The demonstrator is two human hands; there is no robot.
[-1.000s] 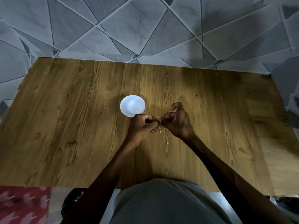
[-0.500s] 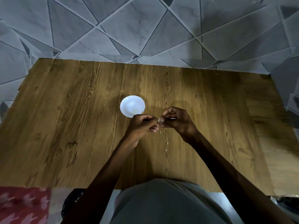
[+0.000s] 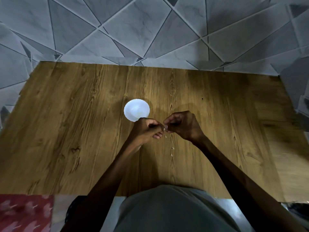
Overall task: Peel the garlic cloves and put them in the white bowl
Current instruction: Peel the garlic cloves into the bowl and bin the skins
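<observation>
While pinched by left hand (image 3: 144, 131) and right hand (image 3: 184, 126), the garlic clove (image 3: 165, 129) may be flung off by tearing skin

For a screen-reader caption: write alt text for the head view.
Seen from above, a person's left hand and right hand meet over a wooden table, pinching a small pale garlic clove between them, just beside a white bowl. A few peel scraps lie on the table nearby.

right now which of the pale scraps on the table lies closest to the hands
The scrap below the garlic clove pinched between left hand and right hand; the other two scraps lie nearer the person's body.
</observation>
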